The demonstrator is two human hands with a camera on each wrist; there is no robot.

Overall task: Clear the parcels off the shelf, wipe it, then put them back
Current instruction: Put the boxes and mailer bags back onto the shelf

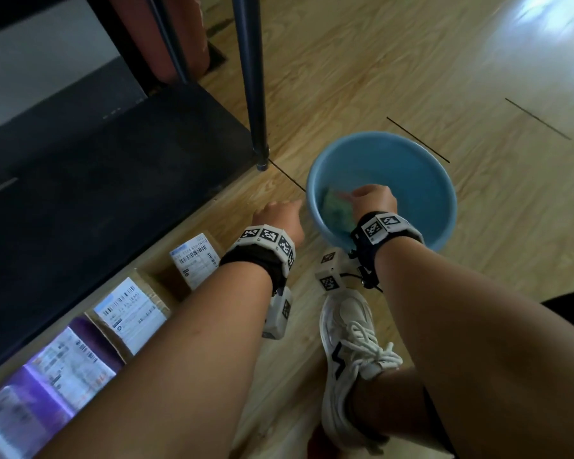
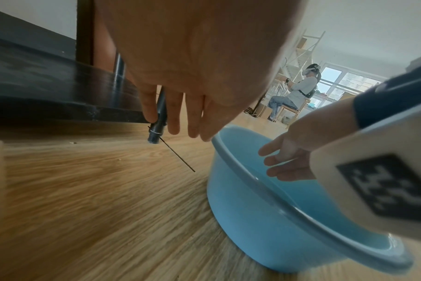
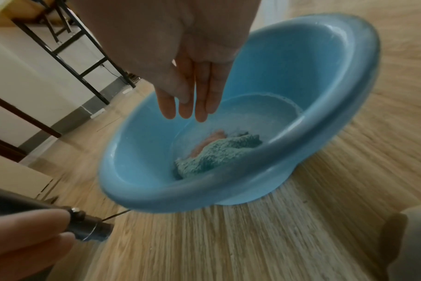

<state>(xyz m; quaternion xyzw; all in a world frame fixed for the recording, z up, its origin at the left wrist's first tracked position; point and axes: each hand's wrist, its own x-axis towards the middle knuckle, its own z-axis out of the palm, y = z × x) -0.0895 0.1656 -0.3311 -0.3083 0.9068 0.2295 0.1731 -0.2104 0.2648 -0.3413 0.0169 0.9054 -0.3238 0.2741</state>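
Three parcels (image 1: 130, 313) lie on the floor beside the bare shelf (image 1: 106, 167), still unwiped. Both hands, fingers straight and holding nothing, reach toward the basin (image 1: 441, 207): right (image 1: 373, 200) above the cloth (image 3: 216, 154), left (image 1: 279, 215) just outside.

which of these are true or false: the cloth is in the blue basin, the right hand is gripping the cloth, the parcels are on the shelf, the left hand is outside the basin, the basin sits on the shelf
1. The cloth lies in the blue basin. True.
2. The right hand grips the cloth. False: its fingers are straight above the cloth, holding nothing.
3. The parcels are on the shelf. False: they stand in a row on the floor in front of it.
4. The left hand is outside the basin. True: it is beside the rim, holding nothing.
5. The basin sits on the shelf. False: it is on the floor.
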